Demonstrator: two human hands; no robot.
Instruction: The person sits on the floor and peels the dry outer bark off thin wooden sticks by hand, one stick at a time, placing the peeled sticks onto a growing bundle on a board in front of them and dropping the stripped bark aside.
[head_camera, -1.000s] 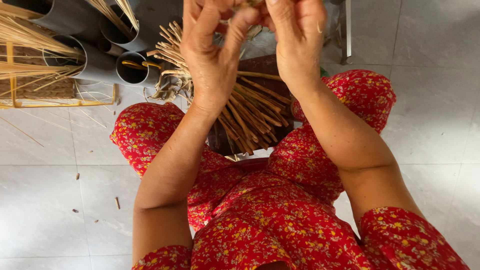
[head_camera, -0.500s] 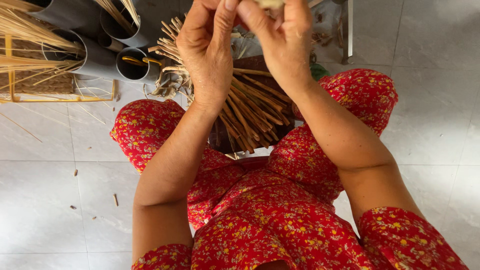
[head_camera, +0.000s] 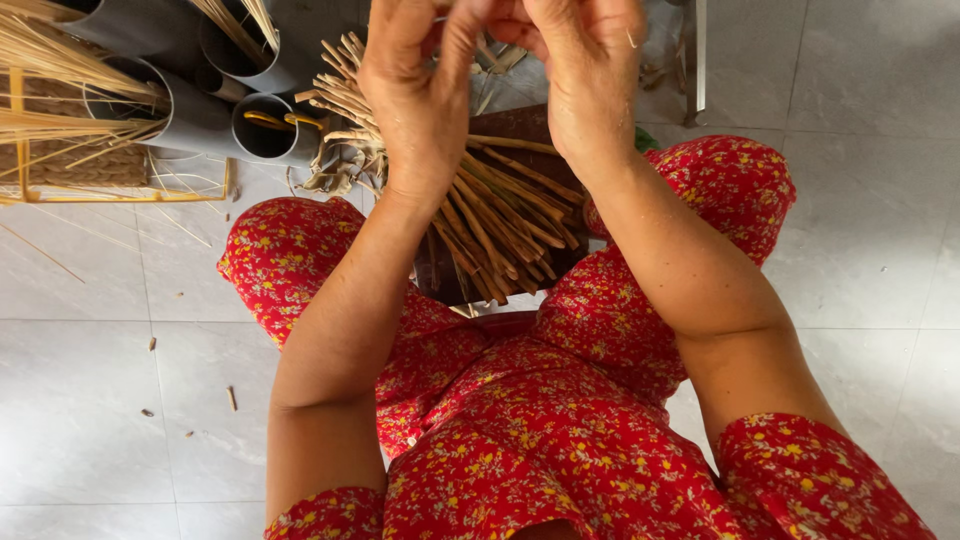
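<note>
Bamboo sticks (head_camera: 490, 215) lie below both hands; grey tubes (head_camera: 205, 120) hold splints.

The left hand (head_camera: 415, 95) and right hand (head_camera: 590, 75) were raised together at the top edge, fingertips meeting; what they pinched was cut off. Below them a bundle of split cane sticks (head_camera: 490, 215) lay on a dark board (head_camera: 520, 125). Grey tubes (head_camera: 215, 120) held thin strips to the left.
</note>
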